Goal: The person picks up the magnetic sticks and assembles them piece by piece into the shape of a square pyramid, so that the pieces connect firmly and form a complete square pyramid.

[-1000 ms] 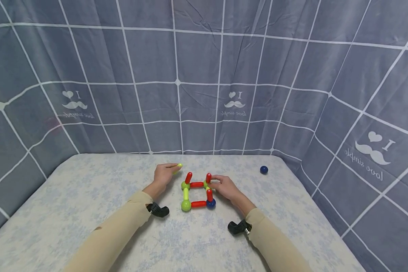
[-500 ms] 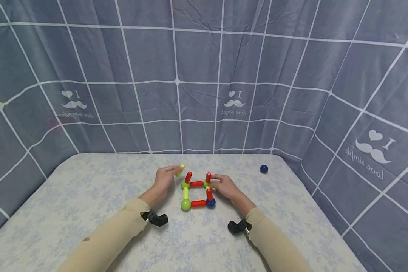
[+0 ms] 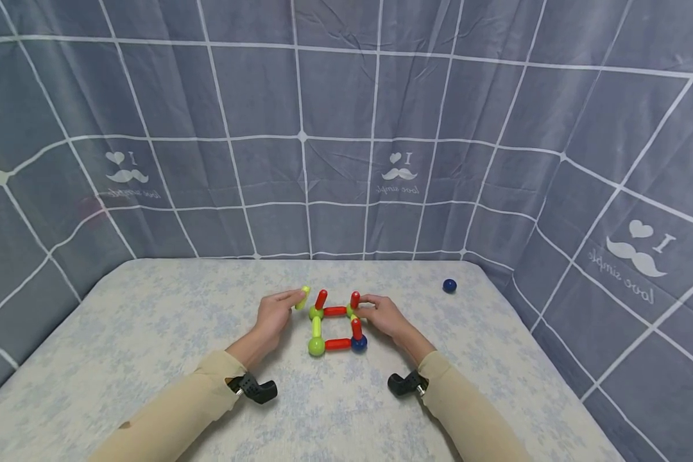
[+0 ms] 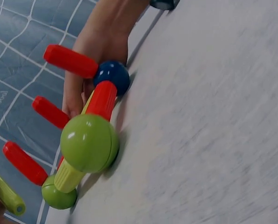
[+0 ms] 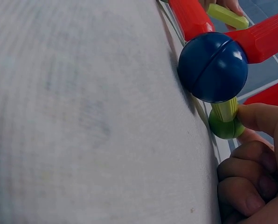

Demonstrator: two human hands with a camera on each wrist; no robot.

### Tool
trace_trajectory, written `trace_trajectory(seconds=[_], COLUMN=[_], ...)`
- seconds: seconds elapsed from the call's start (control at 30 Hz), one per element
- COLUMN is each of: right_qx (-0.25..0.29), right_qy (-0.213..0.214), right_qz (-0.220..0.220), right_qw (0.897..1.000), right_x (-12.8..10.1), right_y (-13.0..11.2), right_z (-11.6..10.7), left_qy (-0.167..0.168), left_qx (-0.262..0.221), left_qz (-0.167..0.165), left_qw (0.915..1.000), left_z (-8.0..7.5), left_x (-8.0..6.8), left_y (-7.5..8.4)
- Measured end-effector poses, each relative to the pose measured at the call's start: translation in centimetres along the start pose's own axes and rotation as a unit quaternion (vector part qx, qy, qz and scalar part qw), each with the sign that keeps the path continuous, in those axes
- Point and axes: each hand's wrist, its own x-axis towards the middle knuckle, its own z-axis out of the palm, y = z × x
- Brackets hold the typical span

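Observation:
A toy frame of rods and balls (image 3: 335, 326) lies on the pale bed surface (image 3: 150, 333): red and yellow-green rods joined in a square by green balls (image 3: 316, 347) and a blue ball (image 3: 359, 342), with two red rods (image 3: 321, 299) sticking up at the far corners. My left hand (image 3: 294, 300) pinches a loose yellow-green rod (image 3: 303, 297) just left of the far left corner. My right hand (image 3: 365, 307) grips the far right corner; in the right wrist view its thumb (image 5: 262, 116) presses the green ball (image 5: 225, 127) behind the blue ball (image 5: 212, 66). The left wrist view has the held rod (image 4: 8, 195) at the bottom left.
A loose dark blue ball (image 3: 450, 285) lies at the far right of the bed. Grey checked cloth (image 3: 335, 160) hangs as a wall behind and on both sides. Bare bed surface stretches to the left and towards me.
My left hand has drawn back a little towards me and lowered the yellow-green rod closer to the frame's far left corner. My right hand has stayed on the frame.

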Motion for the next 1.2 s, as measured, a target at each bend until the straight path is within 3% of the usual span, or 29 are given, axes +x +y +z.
trace_trajectory(seconds=[0.4, 0.83, 1.2], right_qx=[0.005, -0.001, 0.003], right_qy=[-0.001, 0.005, 0.004], right_qz=[-0.002, 0.007, 0.001], right_qw=[1.0, 1.0, 1.0], right_x=[0.1, 0.1, -0.1], right_y=[0.0, 0.1, -0.3], right_z=[-0.3, -0.1, -0.1], left_qy=[-0.008, -0.05, -0.071], left_qx=[-0.029, -0.055, -0.033], left_qz=[-0.01, -0.03, -0.027], left_qw=[0.9995, 0.9968, 0.9966], left_z=[1.0, 2.7, 2.6], left_x=[-2.1, -4.0, -4.7], left_y=[-0.2, -0.9, -1.2])
